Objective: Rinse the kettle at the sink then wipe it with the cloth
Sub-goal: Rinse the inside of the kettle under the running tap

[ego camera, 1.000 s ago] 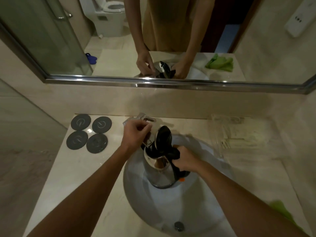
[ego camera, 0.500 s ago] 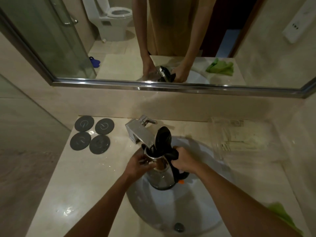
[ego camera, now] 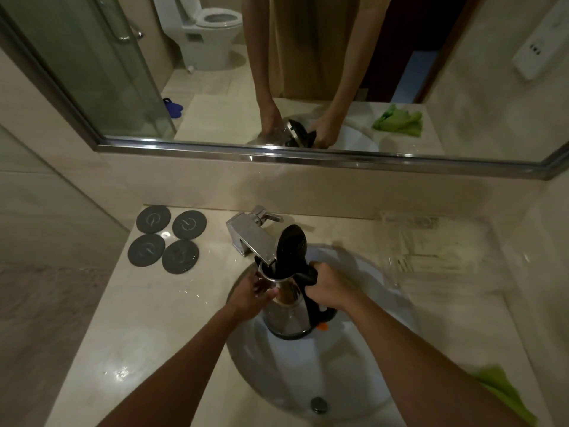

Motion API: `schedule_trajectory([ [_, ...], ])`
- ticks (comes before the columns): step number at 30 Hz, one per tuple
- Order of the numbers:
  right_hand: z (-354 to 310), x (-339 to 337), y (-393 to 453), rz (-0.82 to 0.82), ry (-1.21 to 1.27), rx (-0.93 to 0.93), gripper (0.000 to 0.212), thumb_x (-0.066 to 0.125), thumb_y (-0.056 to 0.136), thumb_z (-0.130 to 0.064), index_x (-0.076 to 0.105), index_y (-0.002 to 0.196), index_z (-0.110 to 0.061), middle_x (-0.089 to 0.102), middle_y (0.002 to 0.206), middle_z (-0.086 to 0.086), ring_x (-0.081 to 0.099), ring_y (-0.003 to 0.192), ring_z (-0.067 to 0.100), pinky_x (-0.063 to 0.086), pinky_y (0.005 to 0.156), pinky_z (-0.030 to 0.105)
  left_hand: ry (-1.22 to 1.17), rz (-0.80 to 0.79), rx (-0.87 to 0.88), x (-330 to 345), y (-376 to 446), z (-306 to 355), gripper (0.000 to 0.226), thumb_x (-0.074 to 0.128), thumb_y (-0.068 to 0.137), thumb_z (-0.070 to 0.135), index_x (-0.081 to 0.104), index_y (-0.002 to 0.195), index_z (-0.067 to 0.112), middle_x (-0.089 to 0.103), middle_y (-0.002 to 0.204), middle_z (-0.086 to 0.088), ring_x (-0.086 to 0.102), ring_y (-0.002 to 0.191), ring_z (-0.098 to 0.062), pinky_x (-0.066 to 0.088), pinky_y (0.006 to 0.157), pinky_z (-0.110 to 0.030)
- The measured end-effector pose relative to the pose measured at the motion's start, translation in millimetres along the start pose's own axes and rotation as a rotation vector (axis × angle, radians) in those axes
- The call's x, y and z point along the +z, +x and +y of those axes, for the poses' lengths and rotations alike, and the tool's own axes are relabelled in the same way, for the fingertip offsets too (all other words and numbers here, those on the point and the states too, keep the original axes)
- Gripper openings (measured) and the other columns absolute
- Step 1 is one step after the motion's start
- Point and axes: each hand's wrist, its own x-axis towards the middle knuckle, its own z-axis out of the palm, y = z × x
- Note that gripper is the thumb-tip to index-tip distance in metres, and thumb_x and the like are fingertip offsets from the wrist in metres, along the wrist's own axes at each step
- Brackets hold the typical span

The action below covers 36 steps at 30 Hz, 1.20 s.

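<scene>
while gripped by both hands — kettle (ego camera: 288,315) under faucet (ego camera: 251,237)

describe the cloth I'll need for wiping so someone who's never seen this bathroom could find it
Start at the round white sink basin in the beige stone counter. Follow the counter to its near right corner: a crumpled bright green cloth lies there, partly behind the right forearm. Nothing else on the counter is green.

Sink (ego camera: 246,359) as your landmark: kettle (ego camera: 288,315) in it, under faucet (ego camera: 251,234) at its rear rim. Four coasters (ego camera: 167,238) left of it. Cloth (ego camera: 505,392) right, near front. Mirror (ego camera: 308,72) behind.
</scene>
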Motion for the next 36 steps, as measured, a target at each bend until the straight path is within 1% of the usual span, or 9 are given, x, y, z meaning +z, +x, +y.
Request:
schedule_trajectory([
  [2, -0.8, 0.0, 1.0, 0.001, 0.003, 0.001, 0.019, 0.065, 0.085, -0.014, 0.062, 0.104, -0.019, 0.068, 0.087, 0.009, 0.064, 0.081, 0.022, 0.049, 0.066, 0.031, -0.019, 0.001, 0.007, -0.6, 6.8, -8.8, 0.052, 0.074, 0.064, 0.050, 0.050, 0.111, 0.051, 0.063, 0.120, 0.004, 0.058, 0.115, -0.016, 0.047, 0.100, -0.047],
  [7, -2.4, 0.5, 1.1, -0.002, -0.011, 0.000, 0.019, 0.065, 0.087, -0.016, 0.061, 0.105, -0.017, 0.069, 0.094, 0.012, 0.066, 0.089, 0.028, 0.054, 0.075, 0.037, -0.011, 0.010, 0.015, -3.0, 0.8, 1.3, 0.052, 0.075, 0.075, 0.027, 0.046, 0.113, 0.048, 0.062, 0.122, 0.001, 0.058, 0.116, -0.021, 0.046, 0.101, -0.048],
  [11, -4.5, 2.3, -1.3, 0.009, -0.020, 0.005, 0.022, 0.065, 0.087, -0.014, 0.061, 0.108, -0.017, 0.069, 0.092, 0.010, 0.065, 0.087, 0.025, 0.054, 0.073, 0.035, 0.010, 0.030, 0.010, 1.7, -0.1, 3.2, 0.049, 0.071, 0.082, 0.017, 0.045, 0.122, 0.031, 0.060, 0.122, -0.001, 0.058, 0.115, -0.021, 0.047, 0.101, -0.042],
  [14, -5.8, 2.9, -2.0, 0.004, -0.030, 0.010, 0.024, 0.065, 0.087, -0.013, 0.061, 0.111, -0.018, 0.069, 0.094, 0.010, 0.066, 0.088, 0.025, 0.056, 0.076, 0.037, -0.004, 0.041, 0.023, 5.7, -0.6, 3.1, 0.056, 0.069, 0.084, 0.013, 0.041, 0.132, 0.019, 0.056, 0.125, -0.003, 0.055, 0.117, -0.020, 0.047, 0.100, -0.035],
  [18, -6.4, 2.4, -4.7, 0.009, -0.038, 0.012, 0.025, 0.064, 0.089, -0.012, 0.060, 0.113, -0.018, 0.067, 0.093, 0.007, 0.062, 0.084, 0.021, 0.046, 0.065, 0.029, 0.010, 0.054, 0.013, 4.5, -0.5, -1.0, 0.060, 0.071, 0.082, 0.020, 0.041, 0.134, 0.024, 0.057, 0.128, -0.001, 0.056, 0.117, -0.020, 0.048, 0.101, -0.041],
  [21, -7.2, 2.4, -5.5, 0.007, -0.043, 0.009, 0.023, 0.063, 0.088, -0.012, 0.060, 0.110, -0.018, 0.066, 0.090, 0.006, 0.061, 0.080, 0.018, 0.045, 0.062, 0.027, 0.005, 0.047, 0.001, 3.7, 1.3, -4.8, 0.062, 0.072, 0.080, 0.024, 0.041, 0.133, 0.026, 0.056, 0.129, -0.001, 0.055, 0.119, -0.021, 0.048, 0.100, -0.045],
  [28, -7.2, 3.4, -6.6, 0.008, -0.023, 0.013, 0.024, 0.063, 0.087, -0.010, 0.060, 0.110, -0.017, 0.060, 0.079, 0.001, 0.056, 0.070, 0.013, 0.039, 0.056, 0.024, -0.047, 0.050, -0.012, 7.5, -5.9, 5.2, 0.072, 0.067, 0.086, 0.016, 0.027, 0.145, 0.021, 0.052, 0.131, 0.000, 0.050, 0.124, -0.020, 0.044, 0.102, -0.038],
  [33, -6.5, 4.9, -4.9, 0.022, -0.013, 0.016, 0.025, 0.064, 0.086, -0.010, 0.060, 0.110, -0.018, 0.061, 0.084, 0.002, 0.058, 0.076, 0.016, 0.040, 0.057, 0.025, -0.043, 0.048, -0.014, 10.6, -7.8, 8.5, 0.071, 0.062, 0.089, 0.012, 0.021, 0.146, 0.019, 0.046, 0.140, -0.009, 0.044, 0.130, -0.025, 0.040, 0.097, -0.030],
  [36, -6.2, 5.5, -4.5, 0.024, -0.019, 0.011, 0.024, 0.064, 0.087, -0.010, 0.061, 0.109, -0.018, 0.062, 0.083, 0.002, 0.057, 0.073, 0.012, 0.040, 0.057, 0.024, -0.031, 0.054, -0.011, 9.7, -7.1, 9.4, 0.071, 0.063, 0.089, 0.013, 0.021, 0.146, 0.018, 0.046, 0.141, -0.010, 0.045, 0.130, -0.025, 0.039, 0.095, -0.027],
])
